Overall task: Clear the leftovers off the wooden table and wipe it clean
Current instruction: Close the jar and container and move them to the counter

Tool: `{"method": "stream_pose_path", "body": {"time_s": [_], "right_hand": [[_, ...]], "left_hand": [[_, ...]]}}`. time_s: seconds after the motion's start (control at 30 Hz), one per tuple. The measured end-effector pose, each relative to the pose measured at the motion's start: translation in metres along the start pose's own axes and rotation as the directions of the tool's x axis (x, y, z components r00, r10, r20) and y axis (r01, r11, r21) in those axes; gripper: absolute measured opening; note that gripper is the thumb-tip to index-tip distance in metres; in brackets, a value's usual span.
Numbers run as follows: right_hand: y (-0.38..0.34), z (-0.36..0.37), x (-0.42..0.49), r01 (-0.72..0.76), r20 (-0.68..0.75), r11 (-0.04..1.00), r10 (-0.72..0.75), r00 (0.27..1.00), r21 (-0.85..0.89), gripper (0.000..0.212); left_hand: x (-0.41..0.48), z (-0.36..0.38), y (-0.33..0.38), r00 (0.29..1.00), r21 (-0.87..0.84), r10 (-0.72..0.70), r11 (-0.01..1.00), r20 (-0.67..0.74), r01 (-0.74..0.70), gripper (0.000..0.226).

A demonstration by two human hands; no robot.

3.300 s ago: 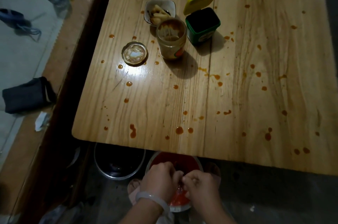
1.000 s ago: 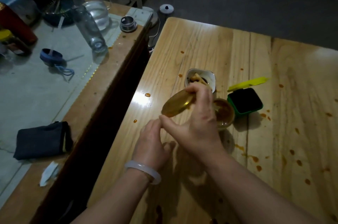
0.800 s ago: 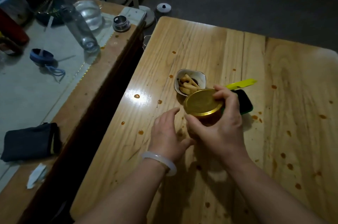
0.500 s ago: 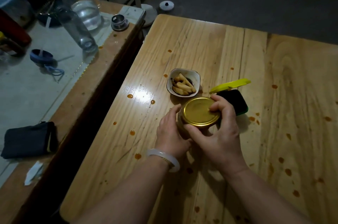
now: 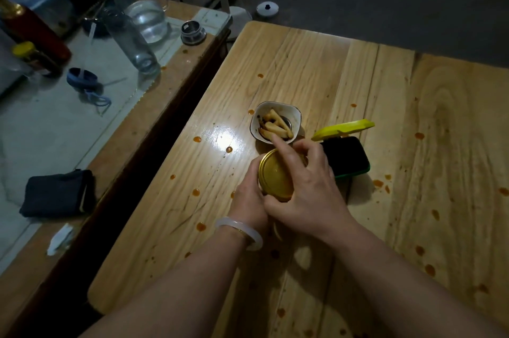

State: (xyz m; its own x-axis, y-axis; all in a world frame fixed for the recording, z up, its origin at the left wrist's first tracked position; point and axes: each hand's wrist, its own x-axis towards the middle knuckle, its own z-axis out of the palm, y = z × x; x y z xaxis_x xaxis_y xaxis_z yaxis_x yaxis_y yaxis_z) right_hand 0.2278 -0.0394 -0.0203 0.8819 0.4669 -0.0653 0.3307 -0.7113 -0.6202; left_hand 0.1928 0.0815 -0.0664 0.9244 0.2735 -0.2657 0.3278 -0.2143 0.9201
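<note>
Near the middle of the pale wooden plank table point(image 5: 316, 84) we see a round gold metal lid point(image 5: 272, 176) sitting on top of a jar whose body is almost entirely hidden by the two hands. The right hand point(image 5: 308, 186) is curled over the lid, thumb at its near edge and fingers wrapped around the far side, with the index finger lying across the top; it is gripping the lid. The left hand point(image 5: 249, 197), with a pale translucent bangle point(image 5: 239, 231) on its wrist, is closed around the side of the jar below the lid.

Just beyond the lid stands a small white ceramic bowl point(image 5: 296, 114) holding pale yellow stick-shaped leftovers point(image 5: 276, 126) and some dark sauce. Just to the right of the hands is a green square plastic tub point(image 5: 355, 161) with a dark inside, its yellow hinged lid point(image 5: 343, 129) standing open at the back edge. Orange-red sauce spots point(image 5: 200, 226) are scattered over the wood on both sides of the hands, some near the right edge of the table.

Left of the table, past a dark gap, runs a lower surface with a glass top. On it we see a folded dark cloth pouch point(image 5: 56, 193), a clear glass bottle point(image 5: 129, 42), a clear glass jug point(image 5: 147, 19) and a blue coiled band point(image 5: 82, 80).
</note>
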Motion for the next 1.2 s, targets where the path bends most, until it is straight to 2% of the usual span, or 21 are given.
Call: {"method": "stream_pose_path", "body": {"time_s": [0.07,0.13,0.2,0.27,0.3,0.33,0.37,0.47,0.6,0.7,0.87,1.03,1.2], "right_hand": [[-0.005,-0.003,0.007,0.077,0.032,0.989,-0.073,0.997,-0.130,0.083],[-0.005,-0.001,0.012,0.141,0.056,0.957,-0.131,0.990,-0.253,0.070],[-0.003,0.003,0.015,0.172,0.067,0.929,-0.159,0.985,-0.328,0.061],[0.000,0.007,0.016,0.203,0.066,0.905,-0.192,0.979,-0.373,0.059],[0.001,0.009,0.017,0.215,0.062,0.890,-0.208,0.976,-0.403,0.059],[0.002,0.010,0.017,0.225,0.057,0.871,-0.223,0.973,-0.437,0.059],[0.002,0.010,0.018,0.229,0.046,0.854,-0.235,0.971,-0.468,0.059],[-0.002,0.013,0.023,0.224,0.013,0.814,-0.258,0.966,-0.536,0.057],[-0.006,0.015,0.024,0.175,-0.005,0.795,-0.218,0.976,-0.581,0.058],[-0.004,0.012,0.023,0.177,0.018,0.791,-0.205,0.979,-0.585,0.062],[-0.004,0.006,0.026,0.258,0.083,0.776,-0.259,0.962,-0.576,0.061],[-0.010,0.001,0.030,0.301,0.103,0.745,-0.301,0.948,-0.595,0.055],[-0.009,0.006,0.032,0.307,0.073,0.746,-0.329,0.941,-0.591,0.050]], "left_hand": [[0.000,-0.001,-0.001,0.999,-0.003,-0.025,1.000,0.037,0.025,0.061],[0.000,-0.001,-0.006,0.997,0.117,0.017,0.993,0.078,-0.026,0.081],[0.000,-0.001,-0.008,0.997,0.173,0.034,0.984,0.074,-0.047,0.086],[-0.002,0.000,-0.007,0.997,0.121,0.028,0.992,0.069,-0.036,0.071],[-0.003,0.001,-0.004,0.998,0.031,0.024,0.999,0.052,-0.026,0.054],[-0.004,0.001,-0.003,0.999,0.071,0.033,0.997,0.036,-0.036,0.037],[-0.003,0.003,0.000,0.999,0.035,0.026,0.999,0.019,-0.027,0.027],[-0.002,0.005,-0.004,1.000,-0.011,0.031,0.999,-0.006,-0.031,0.027],[0.000,0.006,-0.006,0.999,-0.105,0.027,0.994,0.018,-0.025,0.041],[0.003,0.009,-0.010,0.999,0.059,0.033,0.998,0.020,-0.034,0.051],[0.004,0.006,-0.016,0.999,0.069,0.008,0.998,0.032,-0.010,0.069],[0.004,0.004,-0.015,0.997,0.172,0.054,0.983,0.050,-0.062,0.066],[0.005,0.003,-0.014,0.999,0.180,0.046,0.982,0.023,-0.049,0.061]]}}
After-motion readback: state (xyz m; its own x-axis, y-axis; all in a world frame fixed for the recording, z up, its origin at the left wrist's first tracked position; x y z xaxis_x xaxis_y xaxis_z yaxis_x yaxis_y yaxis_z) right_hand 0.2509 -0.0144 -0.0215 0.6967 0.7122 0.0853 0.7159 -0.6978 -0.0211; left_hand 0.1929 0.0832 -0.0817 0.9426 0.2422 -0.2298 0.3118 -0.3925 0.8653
